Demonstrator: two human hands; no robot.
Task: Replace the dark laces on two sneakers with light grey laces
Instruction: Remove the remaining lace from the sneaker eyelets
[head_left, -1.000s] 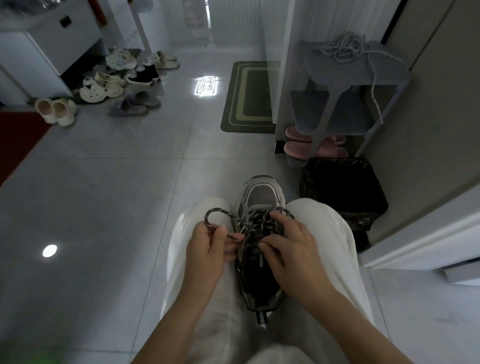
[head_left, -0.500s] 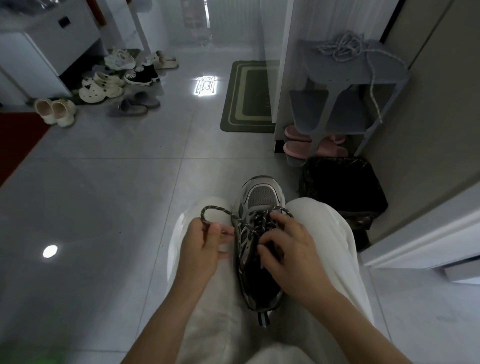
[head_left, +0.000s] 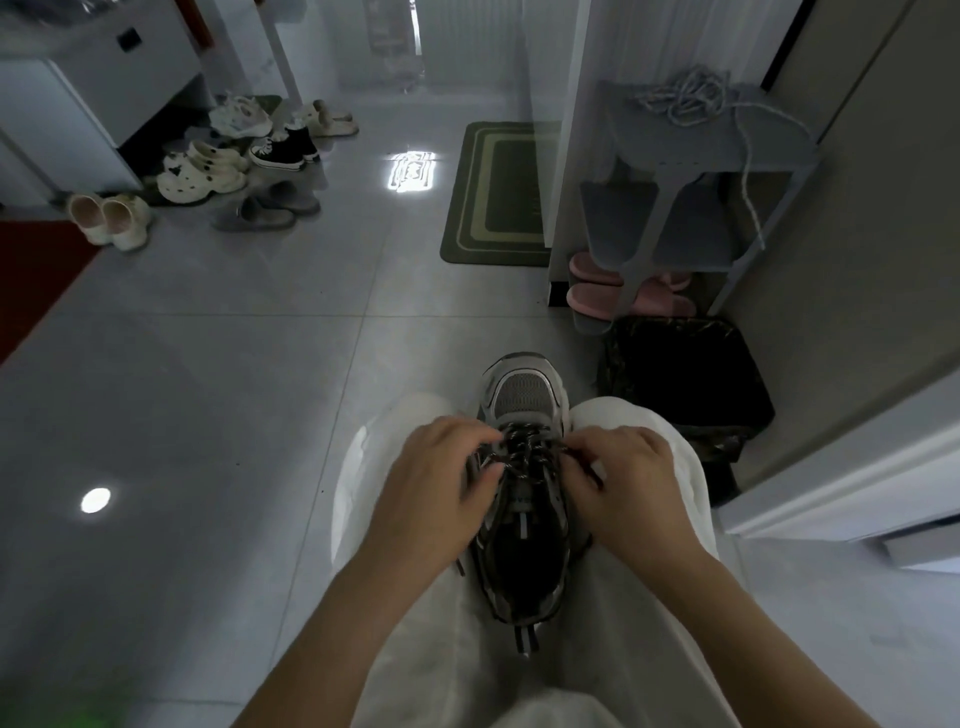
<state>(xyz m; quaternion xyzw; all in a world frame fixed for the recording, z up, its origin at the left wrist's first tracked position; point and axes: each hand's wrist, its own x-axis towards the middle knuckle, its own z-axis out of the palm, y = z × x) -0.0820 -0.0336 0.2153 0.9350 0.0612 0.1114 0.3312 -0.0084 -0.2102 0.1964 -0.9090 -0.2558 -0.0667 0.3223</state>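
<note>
A grey and black sneaker (head_left: 524, 395) lies between my knees, toe pointing away, wedged between my white trouser legs. Its dark speckled lace (head_left: 522, 454) crosses the upper eyelets. My left hand (head_left: 441, 483) sits at the left side of the lacing, fingers curled and pinching the lace there. My right hand (head_left: 628, 478) is at the right side, fingers curled and pinching the lace. A lace end (head_left: 461, 566) hangs below my left wrist. A bundle of light grey laces (head_left: 685, 101) lies on top of the grey rack, one strand hanging down.
The grey shoe rack (head_left: 675, 208) stands right of centre with pink slippers (head_left: 597, 301) under it. A dark bin (head_left: 680, 384) sits just beyond my right knee. A green mat (head_left: 493, 192) and several shoes (head_left: 208, 171) lie farther off on the tiled floor.
The lace loop that my left hand held out to the left is gone. Both hands have moved up the sneaker towards the toe end of the lacing.
</note>
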